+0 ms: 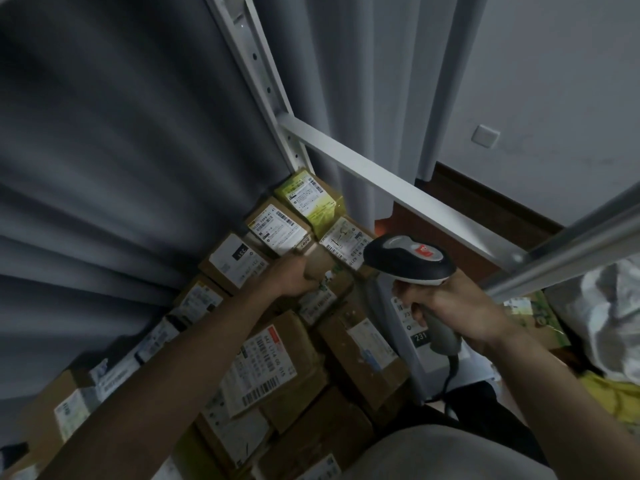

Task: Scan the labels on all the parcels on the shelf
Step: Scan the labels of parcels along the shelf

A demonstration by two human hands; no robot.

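Many labelled brown cardboard parcels (pixel 277 368) are stacked on the white metal shelf (pixel 398 181). One small cardboard box (pixel 277 226) is gripped by the left hand (pixel 294 277); beside it, a black-and-grey handheld scanner (pixel 408 259) is clenched in the right hand (pixel 450 306).

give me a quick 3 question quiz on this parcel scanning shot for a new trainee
1. True or false: the right hand grips the barcode scanner by its handle.
2. Which parcel does the left hand hold? A) the green parcel B) a brown parcel with a white label C) the white bag
3. Fill in: behind the parcels hangs a grey ____.

Key
1. True.
2. B: the fingers wrap its near edge.
3. Curtain.
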